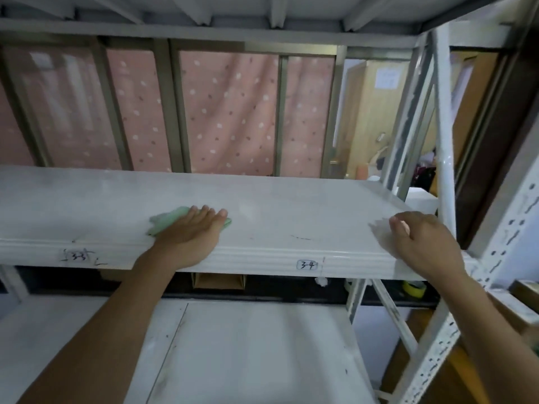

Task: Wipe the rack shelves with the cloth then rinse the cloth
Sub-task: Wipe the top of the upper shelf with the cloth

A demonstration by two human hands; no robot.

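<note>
On the white metal rack shelf [291, 205] | thin green cloth [167, 221] under left hand [194, 230], fingers straight, pressing | right hand [423, 239] loosely curled, empty, at shelf edge | cloth looks soft, light, limp; best pinned under a flat palm

Cloth [167, 221]: mostly covered by the left hand [192, 233]; only pale green edges show.
Right hand [423, 240]: motion-blurred; contact with the upper shelf [291, 208] unclear.
Left label [77, 256]: smudged, hardly legible.
Cardboard box [217, 281]: only a strip shows beneath the upper shelf.
Tape roll [414, 288]: partly hidden.
Lower shelf [248, 345]: cut off at bottom edge.
Door notice [386, 78]: too blurred to read.
</note>
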